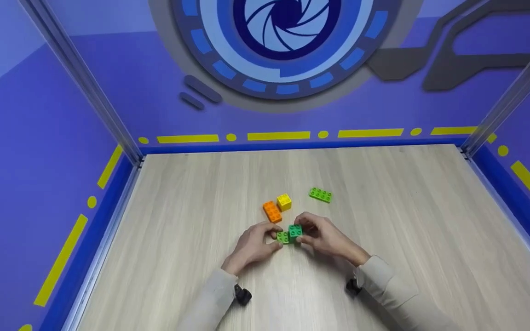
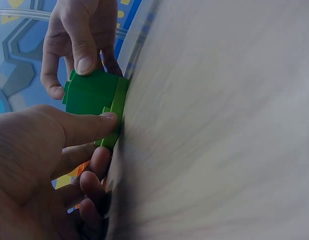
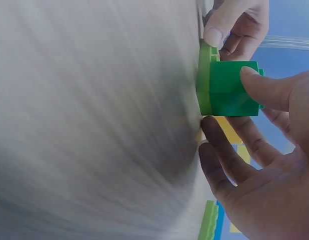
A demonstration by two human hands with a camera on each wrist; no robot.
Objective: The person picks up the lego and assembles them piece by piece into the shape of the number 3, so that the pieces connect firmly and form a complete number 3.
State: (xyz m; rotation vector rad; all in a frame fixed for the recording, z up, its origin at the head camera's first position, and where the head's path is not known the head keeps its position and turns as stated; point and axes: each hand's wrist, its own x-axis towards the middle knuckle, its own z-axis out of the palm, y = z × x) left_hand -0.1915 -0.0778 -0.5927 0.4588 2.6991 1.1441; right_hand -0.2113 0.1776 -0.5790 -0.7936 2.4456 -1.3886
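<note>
A dark green toy building block (image 1: 295,233) sits on the right part of a flat light green block (image 1: 283,237) on the table. My left hand (image 1: 255,243) pinches the left end of the light green block between thumb and fingers. With thumb and fingers, my right hand (image 1: 325,235) holds the dark green block from the right. In the right wrist view the dark green block (image 3: 234,89) stands over the light green block (image 3: 204,80), its thumb-side face covered in part by my right thumb. The left wrist view shows my left thumb against the light green block (image 2: 113,107).
Just beyond my left hand lie an orange block (image 1: 272,212) and, touching or close beside it, a yellow block (image 1: 284,202). Another light green block (image 1: 321,195) lies farther back to the right. Patterned blue walls (image 1: 265,119) enclose the wooden table (image 1: 191,197) at the back and sides.
</note>
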